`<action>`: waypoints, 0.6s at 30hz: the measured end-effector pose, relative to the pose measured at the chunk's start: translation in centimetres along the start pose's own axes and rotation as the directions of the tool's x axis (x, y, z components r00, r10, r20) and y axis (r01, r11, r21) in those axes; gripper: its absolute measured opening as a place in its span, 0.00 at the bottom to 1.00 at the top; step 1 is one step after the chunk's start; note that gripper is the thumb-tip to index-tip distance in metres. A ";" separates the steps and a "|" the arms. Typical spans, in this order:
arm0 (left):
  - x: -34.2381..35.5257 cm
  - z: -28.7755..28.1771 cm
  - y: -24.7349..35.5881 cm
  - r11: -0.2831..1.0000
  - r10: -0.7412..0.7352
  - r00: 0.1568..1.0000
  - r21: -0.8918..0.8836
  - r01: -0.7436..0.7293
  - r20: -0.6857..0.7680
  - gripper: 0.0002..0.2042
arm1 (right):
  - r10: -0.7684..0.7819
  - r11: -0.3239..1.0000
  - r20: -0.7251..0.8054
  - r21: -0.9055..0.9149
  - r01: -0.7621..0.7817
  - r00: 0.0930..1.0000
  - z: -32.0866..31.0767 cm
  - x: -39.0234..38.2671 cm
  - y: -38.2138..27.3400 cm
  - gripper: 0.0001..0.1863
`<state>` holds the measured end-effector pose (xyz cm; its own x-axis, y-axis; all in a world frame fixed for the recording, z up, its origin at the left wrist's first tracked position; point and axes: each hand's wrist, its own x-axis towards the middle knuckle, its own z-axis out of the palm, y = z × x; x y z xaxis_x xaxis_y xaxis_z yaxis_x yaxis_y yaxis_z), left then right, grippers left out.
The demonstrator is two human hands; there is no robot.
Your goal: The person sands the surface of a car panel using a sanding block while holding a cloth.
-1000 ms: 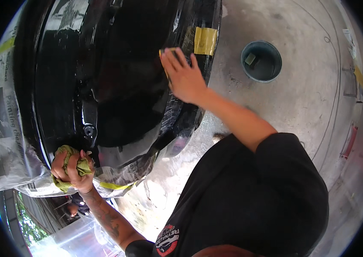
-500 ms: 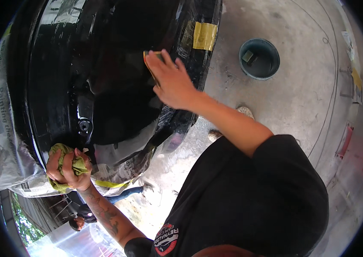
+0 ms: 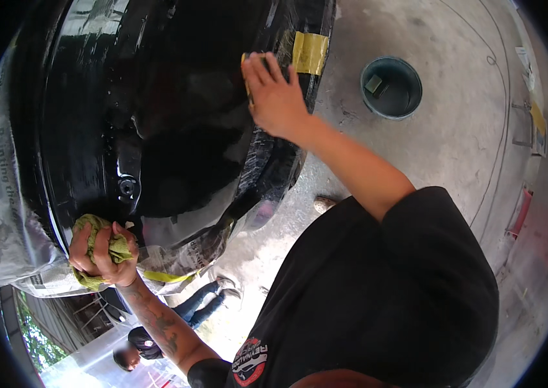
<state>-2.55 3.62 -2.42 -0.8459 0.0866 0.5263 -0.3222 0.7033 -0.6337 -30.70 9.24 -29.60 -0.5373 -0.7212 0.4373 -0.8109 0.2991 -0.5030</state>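
Note:
My right hand lies flat on the glossy black car panel, near its right edge. Its fingers press down a piece of sandpaper, of which only a yellow edge shows. At the panel's lower left corner my left hand grips a crumpled green cloth against the surface. Just right of my right fingertips, a yellow sheet with dark print rests on the panel's border.
On the concrete floor to the right stands a dark round bucket holding a small pale block. Printed masking sheets wrap the panel's left and lower sides. Cables run along the floor. Another person is at the lower left.
My right hand has slid up and to the right across the panel with the sandpaper. The left hand keeps its place on the cloth. The other person has shifted slightly.

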 end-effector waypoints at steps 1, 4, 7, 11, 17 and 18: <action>-0.3 -0.1 0.0 1.000 -0.002 1.000 0.012 0.002 0.010 0.08 | -0.022 0.980 0.044 0.199 0.013 0.999 -0.4 -0.6 -1.5 0.40; -0.6 -0.3 0.1 1.000 -0.014 1.000 0.013 0.013 0.013 0.08 | -0.083 0.904 0.074 0.426 0.044 0.994 -0.5 -1.8 -1.6 0.39; -0.1 0.2 0.3 1.000 -0.017 1.000 -0.001 0.017 0.007 0.08 | -0.035 0.999 0.003 -0.007 0.035 0.999 -0.5 0.4 1.7 0.41; -0.4 0.0 0.0 1.000 -0.014 1.000 0.010 0.014 0.019 0.08 | -0.018 0.972 0.112 0.235 -0.009 0.994 -0.7 -1.1 -1.8 0.43; -0.1 0.2 0.2 1.000 -0.010 1.000 0.003 0.010 0.003 0.08 | -0.008 0.999 0.003 -0.045 0.008 1.000 0.1 1.2 3.0 0.41; -0.1 0.3 0.1 1.000 -0.007 1.000 0.003 0.007 0.005 0.08 | -0.008 0.999 -0.001 -0.046 0.008 1.000 0.2 1.0 2.7 0.41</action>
<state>-2.59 3.51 -2.75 -0.8459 0.0783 0.5276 -0.3293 0.7014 -0.6321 -33.42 9.17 -30.69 -0.5306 -0.7232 0.4421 -0.8252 0.3215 -0.4644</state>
